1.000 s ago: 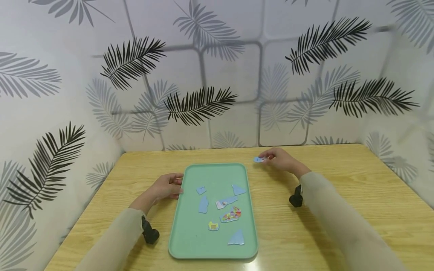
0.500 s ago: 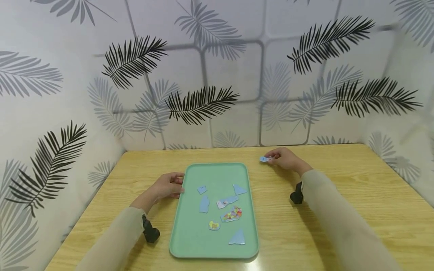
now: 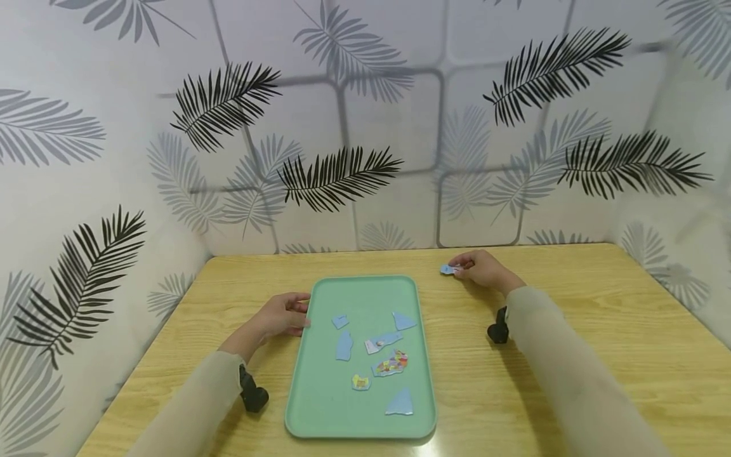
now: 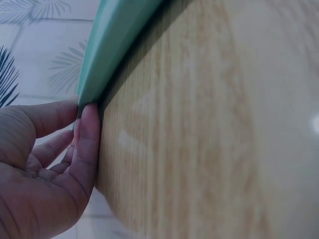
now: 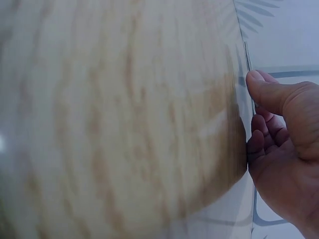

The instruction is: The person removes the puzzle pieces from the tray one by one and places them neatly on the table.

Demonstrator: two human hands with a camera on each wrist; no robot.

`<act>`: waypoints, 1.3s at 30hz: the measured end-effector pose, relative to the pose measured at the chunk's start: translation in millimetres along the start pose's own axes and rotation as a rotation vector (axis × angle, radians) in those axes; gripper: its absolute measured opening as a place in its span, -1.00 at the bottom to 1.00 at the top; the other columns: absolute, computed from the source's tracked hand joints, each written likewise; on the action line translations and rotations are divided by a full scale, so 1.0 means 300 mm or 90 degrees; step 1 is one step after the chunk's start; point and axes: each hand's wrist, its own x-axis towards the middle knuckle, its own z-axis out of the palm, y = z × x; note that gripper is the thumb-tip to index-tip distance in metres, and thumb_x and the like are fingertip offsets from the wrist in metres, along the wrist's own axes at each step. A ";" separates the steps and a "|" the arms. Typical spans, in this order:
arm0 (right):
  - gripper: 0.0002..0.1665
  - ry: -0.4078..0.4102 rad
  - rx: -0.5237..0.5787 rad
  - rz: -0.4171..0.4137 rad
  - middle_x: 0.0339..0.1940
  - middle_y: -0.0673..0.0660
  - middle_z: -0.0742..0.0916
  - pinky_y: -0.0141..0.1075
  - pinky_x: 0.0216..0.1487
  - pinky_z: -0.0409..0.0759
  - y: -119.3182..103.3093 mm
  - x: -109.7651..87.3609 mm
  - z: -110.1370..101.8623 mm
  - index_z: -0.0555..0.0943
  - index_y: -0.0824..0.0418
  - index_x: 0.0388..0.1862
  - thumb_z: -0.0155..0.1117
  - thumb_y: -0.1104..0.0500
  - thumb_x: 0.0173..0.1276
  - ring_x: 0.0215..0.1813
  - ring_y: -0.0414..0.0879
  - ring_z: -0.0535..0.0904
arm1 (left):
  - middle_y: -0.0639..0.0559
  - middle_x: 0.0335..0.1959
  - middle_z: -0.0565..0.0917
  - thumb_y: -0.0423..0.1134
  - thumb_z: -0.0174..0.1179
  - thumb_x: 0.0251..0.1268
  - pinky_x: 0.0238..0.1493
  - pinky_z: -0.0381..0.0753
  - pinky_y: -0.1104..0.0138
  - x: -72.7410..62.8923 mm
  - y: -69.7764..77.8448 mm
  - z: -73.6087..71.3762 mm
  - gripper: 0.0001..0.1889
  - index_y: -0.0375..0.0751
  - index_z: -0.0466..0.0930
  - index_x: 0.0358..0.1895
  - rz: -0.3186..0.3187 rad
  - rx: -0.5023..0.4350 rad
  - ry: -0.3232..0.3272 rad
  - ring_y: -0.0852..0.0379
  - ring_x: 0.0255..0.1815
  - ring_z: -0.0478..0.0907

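In the head view my left hand (image 3: 283, 314) holds the left rim of a light green tray (image 3: 365, 295). The left wrist view shows the thumb and fingers pinching the tray's edge (image 4: 110, 45) close to the tabletop. Beyond the tray's far right corner, my right hand (image 3: 480, 268) pinches a small flat light-blue puzzle piece (image 3: 447, 270) low over the table. Seen from the right wrist, that piece (image 5: 247, 55) is a thin edge at the thumb, mostly hidden by the fingers.
Several flat irregular pieces lie apart in the tray, among them a multicoloured piece (image 3: 390, 364), a yellow piece (image 3: 361, 382) and a blue triangular piece (image 3: 401, 403). The wooden table (image 3: 514, 393) ends at a wall (image 3: 394, 216) with leaf patterns.
My right hand has shifted slightly to the right with the puzzle piece, then stayed nearly still. The left hand keeps its place on the tray rim.
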 end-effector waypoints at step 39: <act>-0.69 -0.015 -0.001 0.005 -0.07 0.26 0.62 -0.17 -0.08 0.38 0.013 0.007 0.004 0.61 0.40 0.08 0.22 0.32 0.40 -0.14 0.04 0.38 | -0.24 0.05 0.47 -0.48 0.24 0.25 -0.19 0.68 0.21 -0.009 0.004 0.004 -0.35 -0.36 0.25 0.41 0.004 0.011 -0.010 0.01 -0.16 0.52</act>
